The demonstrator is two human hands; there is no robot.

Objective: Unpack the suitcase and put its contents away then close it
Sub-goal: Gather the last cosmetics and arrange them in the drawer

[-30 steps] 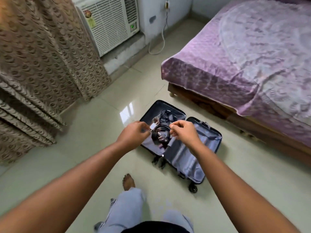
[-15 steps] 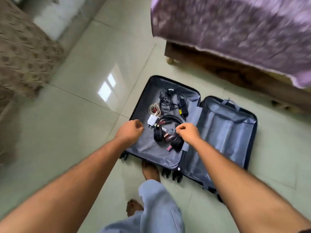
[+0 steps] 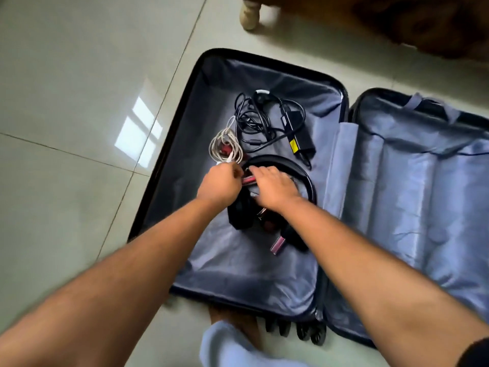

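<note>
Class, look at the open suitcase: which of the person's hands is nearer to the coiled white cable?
Left. The left hand is just below the white cable, its fingertips almost at the coil. The right hand lies farther right, over the headphones.

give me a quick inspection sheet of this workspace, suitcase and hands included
surface: glossy tiled floor, window glare on it
job's things: suitcase lying open, both halves flat; left half holds black headphones, a black power adapter and small reddish items; right half shows only lining
clutter: nothing seen outside the case
hands: left hand curled at a small item by the white cable, exact grip unclear; right hand laid over the headphones, fingers fairly straight
cables: black cord tangled loosely; white cable coiled beside it
surroundings: wooden furniture leg above the case; person's foot and pale trouser leg below it
</note>
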